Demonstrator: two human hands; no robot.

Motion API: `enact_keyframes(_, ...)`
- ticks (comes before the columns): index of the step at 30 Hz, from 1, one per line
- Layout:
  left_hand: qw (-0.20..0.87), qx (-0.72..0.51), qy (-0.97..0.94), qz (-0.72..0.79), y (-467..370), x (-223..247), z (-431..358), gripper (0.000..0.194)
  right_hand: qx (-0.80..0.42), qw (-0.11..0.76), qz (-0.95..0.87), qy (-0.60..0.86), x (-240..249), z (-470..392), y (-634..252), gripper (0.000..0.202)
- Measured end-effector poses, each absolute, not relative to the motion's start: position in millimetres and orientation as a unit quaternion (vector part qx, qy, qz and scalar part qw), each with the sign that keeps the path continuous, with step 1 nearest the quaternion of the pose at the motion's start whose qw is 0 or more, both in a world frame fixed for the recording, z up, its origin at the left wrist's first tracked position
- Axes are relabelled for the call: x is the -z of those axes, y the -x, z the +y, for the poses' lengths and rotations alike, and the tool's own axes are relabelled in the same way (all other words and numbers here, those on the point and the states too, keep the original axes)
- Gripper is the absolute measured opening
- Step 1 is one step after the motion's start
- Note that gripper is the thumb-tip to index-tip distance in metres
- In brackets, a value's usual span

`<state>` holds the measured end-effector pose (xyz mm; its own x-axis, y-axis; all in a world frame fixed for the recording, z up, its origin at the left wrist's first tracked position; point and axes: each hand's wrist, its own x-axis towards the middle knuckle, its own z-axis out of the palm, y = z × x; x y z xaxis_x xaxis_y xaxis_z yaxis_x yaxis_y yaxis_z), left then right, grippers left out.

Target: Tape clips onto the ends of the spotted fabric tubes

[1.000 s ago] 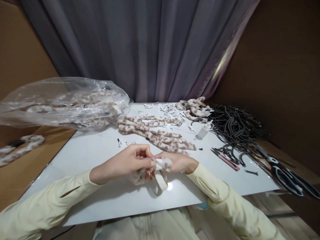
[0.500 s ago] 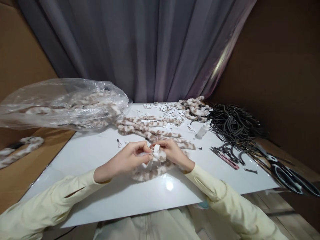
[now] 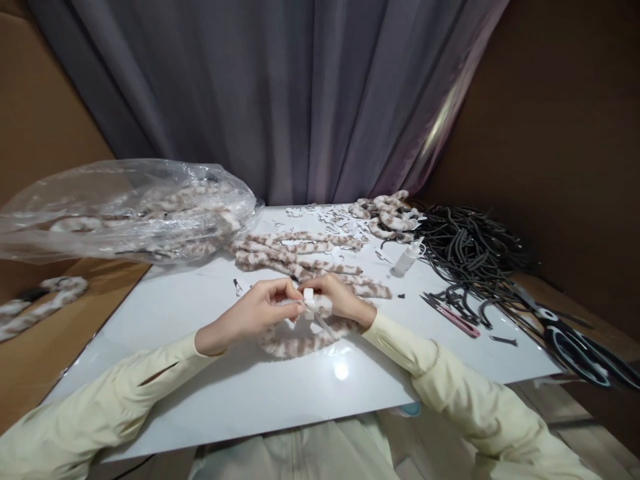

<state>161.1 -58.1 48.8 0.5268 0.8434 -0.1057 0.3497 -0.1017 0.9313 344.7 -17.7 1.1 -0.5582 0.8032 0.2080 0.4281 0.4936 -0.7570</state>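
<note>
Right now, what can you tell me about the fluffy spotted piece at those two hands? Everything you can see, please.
The fluffy piece looks slim and rope-like, with soft, plush-looking white pile blotched brown. It is bent round; its lower curve bows toward the near edge of the white tabletop, on or just above it. At its upper part, the left fingers pinch beside a white strip, and the right fingers bend close by; their exact grip is hidden.

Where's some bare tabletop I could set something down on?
Bare white tabletop shows between the fluffy loop and the near edge; between the plastic bag and the left sleeve; and between the right sleeve and the pink snips. Crowded: the back, with fluffy strips and scraps, and the right, with black cords.
</note>
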Motion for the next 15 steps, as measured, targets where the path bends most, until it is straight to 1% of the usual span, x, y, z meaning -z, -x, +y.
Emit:
enact_keyframes(2, 0.519, -0.24, -0.699, 0.428, -161, -48, -58, 0.015, -0.341, 0.277, -0.815, 0.378, 0, -17, -342, 0.013)
enact_keyframes(8, 0.499, -0.256, -0.704, 0.436, -161, -40, -55, 0.011, -0.346, 0.291, -0.795, 0.406, 9, -8, -342, 0.022)
enact_keyframes(12, 0.51, -0.254, -0.696, 0.437, -162, -40, -54, 0.011, -0.348, 0.292, -0.789, 0.414, 11, -7, -344, 0.025)
enact_keyframes(15, 0.525, -0.264, -0.683, 0.434, -162, -40, -54, 0.011, -0.348, 0.293, -0.785, 0.421, 11, -7, -344, 0.024)
